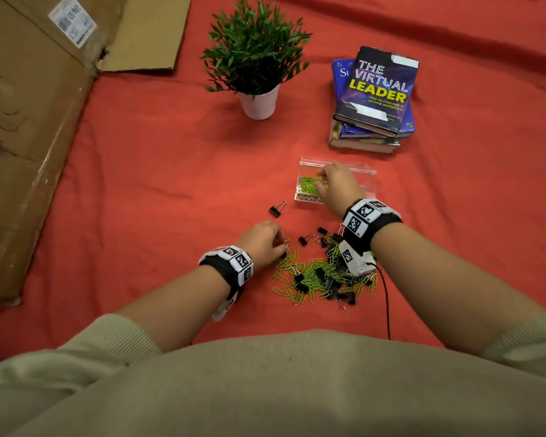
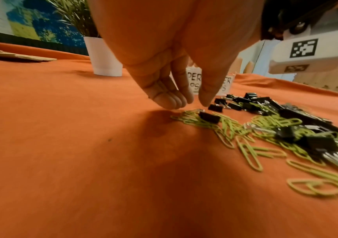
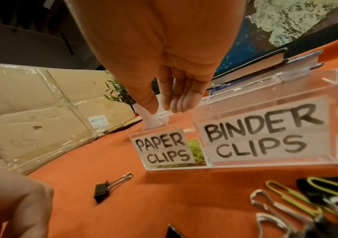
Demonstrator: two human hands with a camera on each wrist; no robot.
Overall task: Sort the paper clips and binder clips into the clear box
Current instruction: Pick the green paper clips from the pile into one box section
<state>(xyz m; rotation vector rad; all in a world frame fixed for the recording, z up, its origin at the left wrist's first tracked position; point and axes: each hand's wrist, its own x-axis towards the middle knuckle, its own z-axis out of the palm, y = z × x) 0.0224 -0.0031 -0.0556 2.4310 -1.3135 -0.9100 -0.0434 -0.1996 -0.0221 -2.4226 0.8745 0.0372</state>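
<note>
Clear box, two labelled compartments; green paper clips inside left

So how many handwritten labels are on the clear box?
2: PAPER CLIPS label fronts the compartment holding green paper clips; BINDER CLIPS label fronts the neighbouring compartment. Other sides are unseen.

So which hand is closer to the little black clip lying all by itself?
Left. The left hand is at the pile's edge, just below the lone clip. The right hand is farther off, over the clear box.
</note>
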